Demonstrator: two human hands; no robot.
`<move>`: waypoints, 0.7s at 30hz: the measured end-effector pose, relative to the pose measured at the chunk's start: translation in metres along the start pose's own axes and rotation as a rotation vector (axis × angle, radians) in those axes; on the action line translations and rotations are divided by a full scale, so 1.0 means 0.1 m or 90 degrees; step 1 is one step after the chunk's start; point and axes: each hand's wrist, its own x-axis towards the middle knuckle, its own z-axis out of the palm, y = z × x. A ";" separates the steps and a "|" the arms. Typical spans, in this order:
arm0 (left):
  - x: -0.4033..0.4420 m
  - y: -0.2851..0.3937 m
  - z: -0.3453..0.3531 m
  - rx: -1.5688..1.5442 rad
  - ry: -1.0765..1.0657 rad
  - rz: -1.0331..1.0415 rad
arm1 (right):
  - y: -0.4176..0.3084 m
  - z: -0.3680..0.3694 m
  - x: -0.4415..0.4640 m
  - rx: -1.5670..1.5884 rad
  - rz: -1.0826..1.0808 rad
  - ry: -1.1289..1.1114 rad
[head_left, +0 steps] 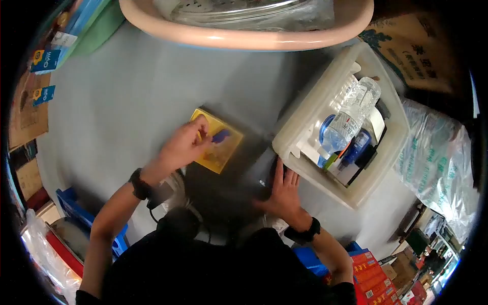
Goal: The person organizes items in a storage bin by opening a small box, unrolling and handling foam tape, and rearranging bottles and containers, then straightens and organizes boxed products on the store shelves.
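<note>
Left hand: positioned over the near-left side of a shallow, square-cornered yellow box, which has smooth, glossy walls and sits at an angle on the smooth grey surface. The fingers are curled, with the tips inside the box outline, right at a small purple-blue object. Whether they grip it cannot be determined. Other contents of the box are too blurred to identify.

Right hand: empty, palm down, fingers extended and thumb spread. Fingertips lie at the lower edge of a rigid, off-white plastic bin; actual contact cannot be confirmed. Each wrist carries a black band.

The bin is rectangular with rounded corners and a thick rim, and stands tilted across the view to the right of the yellow box, well apart from it. Inside, a clear, ribbed plastic bottle lies on top, just beside a blue item.

At the far side, a large peach-coloured basin with a smooth, rounded rim contains crinkled transparent plastic. A printed brown cardboard box stands beyond the bin. Wrinkled clear sheeting with green lettering lies to the bin's right.
</note>
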 end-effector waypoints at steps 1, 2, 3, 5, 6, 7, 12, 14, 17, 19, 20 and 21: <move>0.02 -0.01 -0.05 -0.004 0.002 0.003 | -0.06 -0.08 -0.03 -0.009 0.004 -0.001; 0.04 -0.03 -0.12 0.019 0.001 0.010 | -0.12 -0.18 -0.08 -0.013 0.002 0.002; 0.03 -0.07 -0.18 0.040 0.000 0.012 | -0.16 -0.29 -0.16 -0.024 -0.057 -0.002; 0.06 -0.16 -0.17 0.104 -0.042 0.034 | -0.25 -0.49 -0.33 -0.043 -0.122 -0.024; 0.09 -0.16 -0.11 0.174 -0.088 0.067 | -0.28 -0.61 -0.39 -0.049 -0.148 -0.063; 0.08 -0.14 -0.02 0.158 -0.082 0.066 | -0.30 -0.69 -0.42 -0.057 -0.171 -0.101; 0.06 0.00 0.27 0.317 -0.015 0.216 | -0.54 -0.68 -0.34 -0.019 -0.169 -0.087; 0.08 0.01 0.17 0.299 -0.004 0.209 | -0.67 -0.64 -0.21 0.007 -0.173 -0.056; 0.01 0.07 -0.14 0.243 0.004 0.193 | -0.81 -0.63 -0.09 0.012 -0.145 -0.038; 0.01 -0.15 -0.24 0.210 0.007 0.187 | -0.84 -0.62 0.01 -0.007 -0.148 0.008; 0.00 -0.48 -0.19 -0.045 0.029 0.219 | -0.86 -0.63 0.05 -0.007 -0.145 0.005; -0.01 -0.66 -0.13 -0.302 0.053 0.245 | -0.89 -0.65 0.10 -0.032 -0.139 -0.006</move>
